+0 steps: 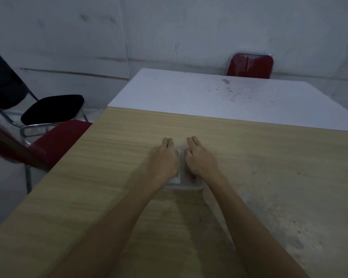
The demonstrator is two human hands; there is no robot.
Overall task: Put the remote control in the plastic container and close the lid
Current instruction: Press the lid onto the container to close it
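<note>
A clear plastic container (184, 186) sits on the wooden table (113, 157), mostly covered by both of my hands. My left hand (165, 160) lies palm down on its left half, fingers stretched forward. My right hand (199, 159) lies palm down on its right half. Between the hands a pale, whitish strip (181, 167) shows through the lid; it may be the remote control, but I cannot tell. Both hands rest flat on the lid.
A white table (219, 93) adjoins the wooden one at the far side. A red chair (249, 66) stands behind it. At the left are a black chair (52, 109) and a red chair (54, 141). A grey wall lies beyond.
</note>
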